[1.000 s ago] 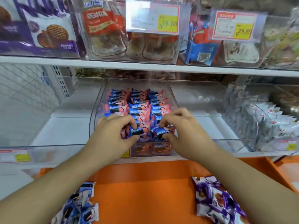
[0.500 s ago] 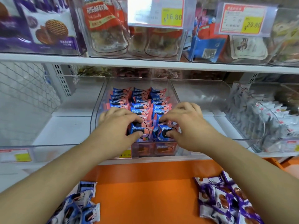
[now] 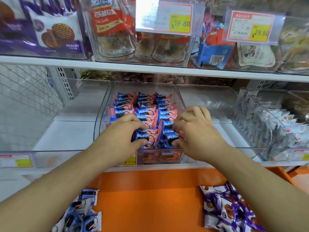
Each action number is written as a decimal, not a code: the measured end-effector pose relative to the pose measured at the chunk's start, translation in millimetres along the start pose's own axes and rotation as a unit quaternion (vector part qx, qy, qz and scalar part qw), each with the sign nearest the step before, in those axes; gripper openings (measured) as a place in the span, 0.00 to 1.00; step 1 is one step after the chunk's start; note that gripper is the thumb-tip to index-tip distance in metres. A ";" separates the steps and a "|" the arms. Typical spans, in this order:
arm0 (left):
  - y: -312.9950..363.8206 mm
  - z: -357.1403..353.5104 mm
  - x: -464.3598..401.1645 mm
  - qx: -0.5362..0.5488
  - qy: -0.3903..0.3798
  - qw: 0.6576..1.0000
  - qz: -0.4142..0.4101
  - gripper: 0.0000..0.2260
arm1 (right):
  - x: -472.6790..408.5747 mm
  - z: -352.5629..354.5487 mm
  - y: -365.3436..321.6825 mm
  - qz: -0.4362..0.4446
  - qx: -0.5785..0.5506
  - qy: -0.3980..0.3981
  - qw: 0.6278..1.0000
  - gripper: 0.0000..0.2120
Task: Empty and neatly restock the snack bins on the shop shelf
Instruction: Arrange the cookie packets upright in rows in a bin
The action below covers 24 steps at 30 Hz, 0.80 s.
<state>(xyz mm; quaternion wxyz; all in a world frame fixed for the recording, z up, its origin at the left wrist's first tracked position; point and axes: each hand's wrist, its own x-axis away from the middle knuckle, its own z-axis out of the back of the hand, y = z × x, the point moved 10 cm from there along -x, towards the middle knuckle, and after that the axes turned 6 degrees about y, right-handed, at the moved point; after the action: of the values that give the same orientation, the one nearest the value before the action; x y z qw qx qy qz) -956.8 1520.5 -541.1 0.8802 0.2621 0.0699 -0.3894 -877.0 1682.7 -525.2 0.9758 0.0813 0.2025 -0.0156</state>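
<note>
Both hands have crept a little deeper into the middle bin [image 3: 107, 104] since a second ago, and the front packets now stand more upright under them. I see the pink-and-blue snack packets [image 3: 147, 113] ranked in three rows running toward twelve o'clock, filling that clear bin on the lower shelf. My left hand [image 3: 124, 133] has its fingers curled over the front packet [image 3: 144, 138] of the middle row, thumb under its near edge. My right hand [image 3: 194, 129] pinches the front packet of the right row [image 3: 169, 139] the same way, fingers bent, not fully closed.

What worries me is the row behind: the packets lean on one another, so a push too far toward twelve o'clock could topple a whole file (they look light and slippery). Squeezing hard might crush the biscuit inside.

At three o'clock is an empty clear bin [image 3: 217, 104], then white packets [image 3: 274, 124]. On the orange surface [image 3: 147, 198], loose blue packets [image 3: 83, 215] lie at seven o'clock and purple packets [image 3: 230, 211] at five.
</note>
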 end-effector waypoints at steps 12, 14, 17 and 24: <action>0.4 5.9 1.3 0.029 0.063 0.998 0.008 0.17 | -1.3 -3.5 3.6 -0.014 -0.084 -0.001 0.996 0.23; -2.2 4.3 1.5 0.018 0.058 0.998 0.008 0.17 | -1.0 -3.8 2.6 -0.012 -0.087 -0.004 0.996 0.24; -4.7 5.3 0.9 0.019 0.047 0.999 0.012 0.17 | -1.4 -3.3 1.8 -0.013 -0.095 -0.005 0.995 0.24; -2.4 11.1 0.4 0.026 0.045 0.998 0.017 0.15 | -1.9 -7.7 4.6 -0.028 -0.101 -0.012 0.994 0.24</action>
<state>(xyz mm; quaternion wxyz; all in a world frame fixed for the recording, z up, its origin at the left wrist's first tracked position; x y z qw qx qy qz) -959.2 1513.1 -532.8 0.8754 0.3038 0.0951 -0.3638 -881.4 1688.5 -530.7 0.9806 -0.0236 0.1932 -0.0230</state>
